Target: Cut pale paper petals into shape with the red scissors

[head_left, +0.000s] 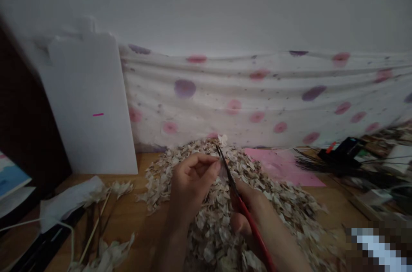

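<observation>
Left-hand fingers [206,164] pinched on a pale scrap [222,171]; right-hand fingers [247,197] clamped round red scissors [229,173], handle cut off at six o'clock.

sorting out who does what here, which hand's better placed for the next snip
Right, most likely. The right hand already grips the red-handled scissors, with the blades up beside the pale scrap. The left hand is pinching that scrap above the heap of shredded pieces.

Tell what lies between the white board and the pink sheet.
A heap of pale scraps lies between the white board and the pink sheet, in the head view.
</observation>
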A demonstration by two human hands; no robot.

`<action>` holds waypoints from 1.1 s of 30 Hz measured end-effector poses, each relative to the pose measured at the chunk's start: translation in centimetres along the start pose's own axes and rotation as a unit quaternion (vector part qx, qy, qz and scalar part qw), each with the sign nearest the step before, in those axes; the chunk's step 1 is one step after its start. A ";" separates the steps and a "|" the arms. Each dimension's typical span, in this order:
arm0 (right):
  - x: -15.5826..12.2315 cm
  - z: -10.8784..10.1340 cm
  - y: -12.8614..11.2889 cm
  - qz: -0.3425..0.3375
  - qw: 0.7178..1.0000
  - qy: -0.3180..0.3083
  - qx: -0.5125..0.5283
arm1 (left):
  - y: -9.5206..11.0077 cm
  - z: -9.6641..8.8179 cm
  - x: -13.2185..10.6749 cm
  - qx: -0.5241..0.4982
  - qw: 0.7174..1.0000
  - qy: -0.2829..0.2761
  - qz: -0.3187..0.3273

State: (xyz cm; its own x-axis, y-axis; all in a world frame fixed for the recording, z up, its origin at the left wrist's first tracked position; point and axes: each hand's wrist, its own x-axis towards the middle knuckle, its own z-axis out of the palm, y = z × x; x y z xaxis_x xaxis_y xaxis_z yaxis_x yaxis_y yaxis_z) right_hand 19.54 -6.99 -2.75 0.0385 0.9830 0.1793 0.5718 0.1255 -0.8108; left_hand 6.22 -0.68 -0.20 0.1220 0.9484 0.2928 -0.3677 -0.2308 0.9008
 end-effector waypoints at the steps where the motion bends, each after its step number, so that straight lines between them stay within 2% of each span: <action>1: 0.1 0.0 -0.2 0.010 1.000 -0.002 -0.009 | 0.0 0.0 0.0 -0.002 1.000 0.002 0.000; 6: 0.4 -0.4 -0.9 0.063 0.997 -0.019 -0.039 | -0.4 -0.2 0.4 -0.018 1.000 0.006 -0.007; 9: 0.5 -0.5 -0.5 0.023 1.000 0.007 -0.009 | -0.6 -0.2 0.5 -0.042 0.999 0.002 -0.022; 13: 0.9 -0.2 0.7 -0.039 0.986 0.092 0.130 | -0.5 0.0 0.4 -0.087 0.995 -0.003 -0.050; 16: 1.2 0.2 1.2 0.001 0.962 0.108 0.250 | -0.7 0.0 0.5 -0.064 0.998 0.015 -0.025; 18: 1.3 0.3 1.1 0.040 0.953 0.115 0.279 | -0.9 -0.1 0.7 -0.026 0.999 0.028 0.005; 25: 0.5 -1.6 -0.2 0.112 0.963 0.158 0.189 | -1.5 -0.9 1.5 0.063 0.995 0.034 0.073; 27: 0.2 -2.6 -0.1 0.109 0.972 0.152 0.140 | -1.3 -1.9 1.8 0.089 0.991 0.047 0.089; 29: -0.1 -3.8 0.2 0.084 0.984 0.137 0.071 | -0.8 -3.7 2.0 0.145 0.982 0.076 0.094; 31: -0.6 -4.9 0.5 0.067 0.991 0.115 -0.017 | -0.1 -6.4 2.0 0.234 0.962 0.113 0.078; 33: -1.0 -5.8 0.8 0.047 0.989 0.090 -0.105 | 0.8 -9.8 1.5 0.294 0.945 0.134 0.050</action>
State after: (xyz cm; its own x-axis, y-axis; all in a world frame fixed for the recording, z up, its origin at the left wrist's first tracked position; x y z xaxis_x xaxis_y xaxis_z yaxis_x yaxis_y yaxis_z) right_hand 24.76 -8.69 -0.38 0.2345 0.9470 0.2195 0.7152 -0.0152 -0.6988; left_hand -2.92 2.71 -2.20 -0.1528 0.9182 0.3653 0.2208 -0.3286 0.9183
